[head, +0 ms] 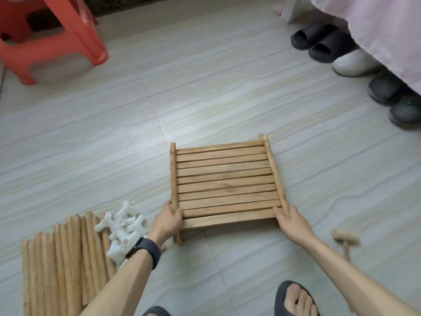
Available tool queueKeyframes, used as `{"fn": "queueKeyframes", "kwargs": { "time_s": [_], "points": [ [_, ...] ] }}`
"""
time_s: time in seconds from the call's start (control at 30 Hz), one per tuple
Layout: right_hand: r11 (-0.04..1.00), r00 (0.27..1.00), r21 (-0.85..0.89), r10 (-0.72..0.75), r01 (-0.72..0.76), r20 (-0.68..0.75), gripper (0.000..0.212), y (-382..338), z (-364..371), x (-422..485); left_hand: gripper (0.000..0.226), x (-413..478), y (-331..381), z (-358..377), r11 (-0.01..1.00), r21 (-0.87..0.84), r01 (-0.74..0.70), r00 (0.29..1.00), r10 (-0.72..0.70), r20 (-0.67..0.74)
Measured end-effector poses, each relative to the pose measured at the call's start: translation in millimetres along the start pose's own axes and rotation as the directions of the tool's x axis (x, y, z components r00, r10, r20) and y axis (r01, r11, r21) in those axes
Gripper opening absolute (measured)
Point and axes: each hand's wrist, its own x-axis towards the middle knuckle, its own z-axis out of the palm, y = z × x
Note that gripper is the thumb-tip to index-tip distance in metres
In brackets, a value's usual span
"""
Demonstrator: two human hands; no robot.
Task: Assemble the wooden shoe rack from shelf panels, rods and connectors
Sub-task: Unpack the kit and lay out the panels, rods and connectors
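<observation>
A bare foot in a dark rubber slipper (296,299) stood nearest. Just ahead, the left hand (167,221) and right hand (290,221) gripped the slatted wooden shelf panel (225,181) by its near corners over the pale, streaked floor tiles (114,137), fingers curled round the rounded side rails and thumbs on top. To the left lay a row of round wooden rods (66,258) with a heap of glossy white plastic connectors (124,229) touching them, and to the right a small wooden mallet (345,239).

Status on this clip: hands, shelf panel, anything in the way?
Left hand and right hand each grip a near corner of the shelf panel. Rods and connectors lie left, mallet right. Nothing blocking.
</observation>
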Motion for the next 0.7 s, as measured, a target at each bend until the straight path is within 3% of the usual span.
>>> {"fn": "queueKeyframes", "kwargs": {
  "time_s": [0.1,0.2,0.4,0.57,0.7],
  "points": [
    [1.000,0.999,-0.001,-0.004,0.004,-0.042,0.058,0,1,16,0.028,-1,8,1,1.000,-0.016,-0.014,1.000,0.014,0.009],
    [1.000,0.992,-0.013,-0.011,0.009,-0.124,0.055,4,-10,31,0.024,-6,23,5,1.000,-0.021,-0.002,0.992,0.005,0.126],
    [1.000,0.975,0.000,0.007,-0.007,-0.223,0.050,34,-59,62,0.036,0,79,36,0.996,0.020,-0.087,0.966,0.079,0.247],
    [0.991,0.945,0.078,0.123,-0.104,-0.302,0.050,64,-103,81,0.053,5,135,81,0.975,-0.181,-0.130,0.959,0.170,0.227],
    [0.971,0.895,0.112,0.237,-0.210,-0.377,0.055,96,-126,81,0.053,-4,162,124,0.904,-0.419,-0.087,0.949,0.203,0.242]
  ]
}}
